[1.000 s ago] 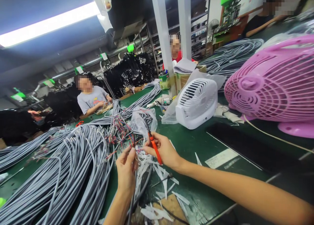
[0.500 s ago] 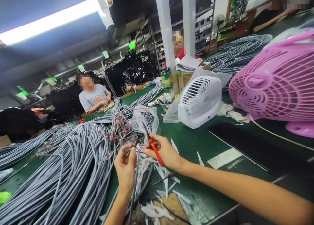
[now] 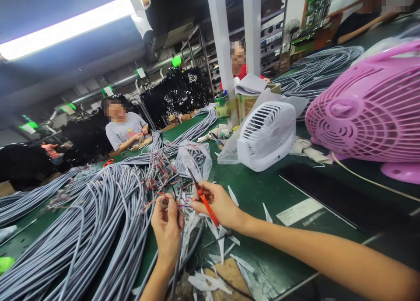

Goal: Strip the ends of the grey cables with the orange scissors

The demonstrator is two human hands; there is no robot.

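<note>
My left hand (image 3: 167, 226) is closed round the end of a grey cable (image 3: 177, 266) that runs down past my wrist, its thin coloured wires (image 3: 170, 200) fanned out above my fingertips. My right hand (image 3: 218, 204) grips small snips with orange handles (image 3: 206, 203); their dark blades (image 3: 192, 176) point up and away, just right of the wire ends. The two hands nearly touch over a heap of white paper strips (image 3: 210, 235) on the green table (image 3: 262, 191).
A large pile of grey cables (image 3: 82, 231) fills the left. A white fan (image 3: 267, 134) and a pink fan (image 3: 370, 108) stand at the right, a clear plastic bag (image 3: 192, 159) behind my hands. Other people sit across the table, one in a grey shirt (image 3: 123, 126).
My left hand has shifted slightly left and down with the cable end, and the wires are spread wider. The right hand with the snips has stayed close beside it.
</note>
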